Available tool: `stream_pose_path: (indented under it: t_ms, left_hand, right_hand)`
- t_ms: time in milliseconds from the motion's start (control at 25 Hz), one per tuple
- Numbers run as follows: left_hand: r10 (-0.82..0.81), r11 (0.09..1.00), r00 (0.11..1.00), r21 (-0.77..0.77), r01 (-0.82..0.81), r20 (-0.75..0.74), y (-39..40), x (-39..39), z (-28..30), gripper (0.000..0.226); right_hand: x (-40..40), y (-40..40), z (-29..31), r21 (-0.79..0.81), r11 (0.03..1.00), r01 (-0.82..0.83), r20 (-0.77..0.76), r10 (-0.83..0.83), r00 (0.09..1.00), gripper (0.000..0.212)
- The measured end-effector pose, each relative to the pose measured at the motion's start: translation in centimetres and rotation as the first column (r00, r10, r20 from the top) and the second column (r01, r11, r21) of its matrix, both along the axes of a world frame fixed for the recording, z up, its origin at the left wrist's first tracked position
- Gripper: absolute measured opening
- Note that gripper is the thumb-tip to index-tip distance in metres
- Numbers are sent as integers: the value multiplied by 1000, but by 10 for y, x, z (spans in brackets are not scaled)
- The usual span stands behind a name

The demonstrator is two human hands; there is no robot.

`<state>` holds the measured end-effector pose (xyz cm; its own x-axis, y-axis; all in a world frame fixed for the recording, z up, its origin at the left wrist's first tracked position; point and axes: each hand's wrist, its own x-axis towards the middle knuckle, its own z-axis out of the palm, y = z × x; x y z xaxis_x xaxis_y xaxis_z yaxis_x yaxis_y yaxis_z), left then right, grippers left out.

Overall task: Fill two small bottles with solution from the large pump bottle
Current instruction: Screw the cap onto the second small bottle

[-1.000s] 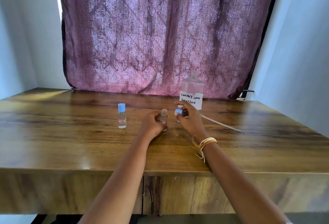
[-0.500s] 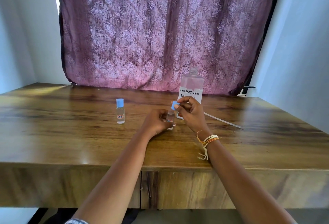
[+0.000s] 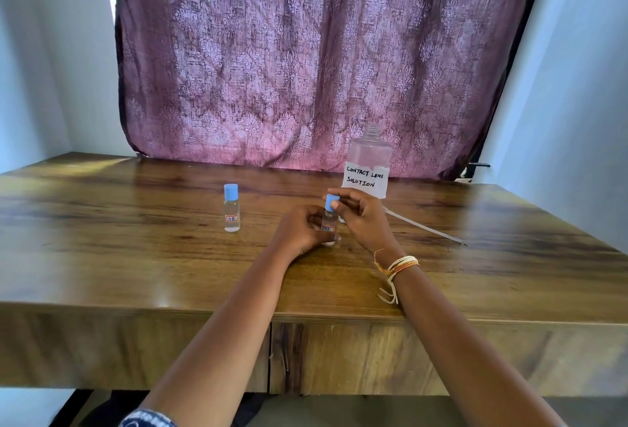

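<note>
A small clear bottle (image 3: 329, 224) stands on the wooden table (image 3: 136, 256) near its middle. My left hand (image 3: 300, 230) grips its body. My right hand (image 3: 362, 214) pinches the blue cap (image 3: 330, 202) that sits on the bottle's neck. A second small bottle (image 3: 232, 212) with a blue cap and a red-edged label stands apart to the left, untouched. The large clear bottle (image 3: 368, 163), labelled "CONTACT LENS SOLUTION", stands behind my right hand with its neck uncapped. Its pump tube (image 3: 426, 226) lies on the table to the right.
A purple patterned curtain (image 3: 306, 59) hangs behind the table. White walls close in on the left and right. The table's front edge (image 3: 339, 316) runs below my forearms.
My right hand brought the blue cap from beside the small bottle onto its neck. My left hand kept hold of the bottle. The view tilted slightly.
</note>
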<state>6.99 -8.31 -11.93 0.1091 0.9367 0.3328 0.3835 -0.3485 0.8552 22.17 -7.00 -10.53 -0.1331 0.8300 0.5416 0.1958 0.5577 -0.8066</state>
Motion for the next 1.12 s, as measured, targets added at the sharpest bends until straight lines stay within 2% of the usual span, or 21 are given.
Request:
stream_pose_path:
  t_ms: [240,400,480,560,640,960,1120]
  left_hand:
    - [-10,1000,999,-5,10,-33,-2,1,3,50]
    - [19,1000,999,10,-19,-51,0,1,1,51]
    - [25,1000,999,-12,-25,-41,1,1,0,50]
    - [25,999,999,-43,-26,-27,2,2,1,49]
    - [20,998,999,-52,-21,-28,2,2,1,49]
    - [21,999,999,-33,-23,-41,2,1,1,47]
    - [24,1000,999,-3,-24,-45,3,1,0,46]
  right_hand:
    - [-3,-9,3,-23,993,117,-71,-119,990,30]
    - [-5,-10,4,-23,992,124,1,-124,992,48]
    - [0,-6,7,-56,996,63,-22,-65,998,57]
    - [6,-6,11,-109,993,-40,-109,28,994,53]
    - [8,-6,12,-146,985,-95,-134,76,988,48]
    - [6,1,7,-179,982,-58,-120,36,992,35]
    - [2,-2,6,-150,989,-16,-63,7,998,44]
